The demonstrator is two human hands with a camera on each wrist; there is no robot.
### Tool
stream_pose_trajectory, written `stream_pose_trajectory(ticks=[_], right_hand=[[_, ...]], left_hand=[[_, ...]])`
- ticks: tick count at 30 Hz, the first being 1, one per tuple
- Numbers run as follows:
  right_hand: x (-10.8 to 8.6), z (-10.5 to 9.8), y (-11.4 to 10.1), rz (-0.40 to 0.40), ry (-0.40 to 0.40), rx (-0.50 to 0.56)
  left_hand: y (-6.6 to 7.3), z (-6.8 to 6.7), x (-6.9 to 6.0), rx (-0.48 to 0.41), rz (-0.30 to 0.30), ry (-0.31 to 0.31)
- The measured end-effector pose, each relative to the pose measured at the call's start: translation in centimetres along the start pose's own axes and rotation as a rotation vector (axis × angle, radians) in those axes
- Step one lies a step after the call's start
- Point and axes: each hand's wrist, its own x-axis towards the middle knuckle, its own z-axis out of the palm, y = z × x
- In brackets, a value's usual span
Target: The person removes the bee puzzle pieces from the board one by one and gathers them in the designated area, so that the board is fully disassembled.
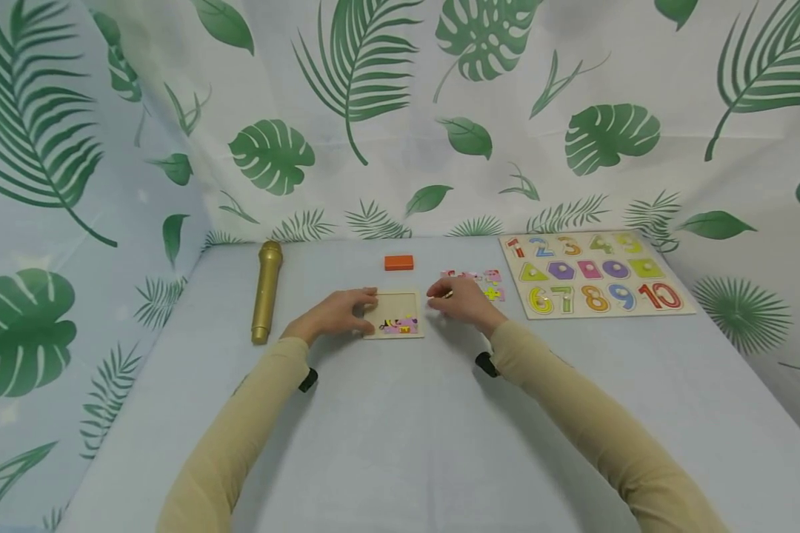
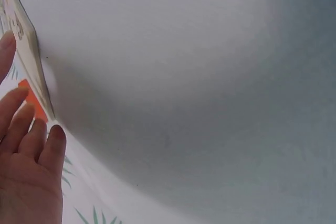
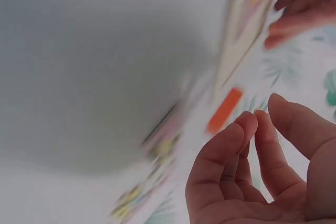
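A small square wooden puzzle tray (image 1: 395, 305) lies on the table with several pink and yellow jigsaw pieces (image 1: 400, 326) along its lower edge. My left hand (image 1: 338, 311) rests at the tray's left side, thumb near the lower corner and fingers near the upper one; in the left wrist view its fingers (image 2: 32, 140) look relaxed. Just right of the tray hovers my right hand (image 1: 463, 300), its fingers loosely bent. In the right wrist view the thumb and fingertips are apart with nothing visible between them. Loose jigsaw pieces (image 1: 493, 292) lie behind it, partly hidden.
Behind the tray sits an orange block (image 1: 398, 263). A gold microphone (image 1: 267, 292) lies at the left, and a wooden number and shape board (image 1: 600, 275) at the right. Leaf-patterned cloth (image 1: 387, 178) rises at the table's back and sides.
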Motion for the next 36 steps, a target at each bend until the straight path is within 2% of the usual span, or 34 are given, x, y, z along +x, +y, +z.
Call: stream_pose_trajectory(ticks=[8,16,19,30,36], right_hand=[[0.4,3.2,-3.0,-0.066,-0.087,0.001],[1.2,5.4,-3.2,-0.038,-0.104,-0.003],[1.2,5.8,-3.1,-0.042,-0.114,0.005],[1.3,6.2,-3.2,-0.182,-0.104,-0.130],[1.2,6.1,-3.3,-0.195,-0.111,-0.143]], left_hand=[[0.2,-0.2,0.1,-0.006,0.035,-0.014],[-0.2,0.3,0.2,0.004,0.056,-0.007],[-0.3,0.4,0.1,0.006,0.064,-0.004],[-0.3,0.3,0.0,0.015,0.069,-0.001],[-0.3,0.3,0.0,0.013,0.062,-0.003]])
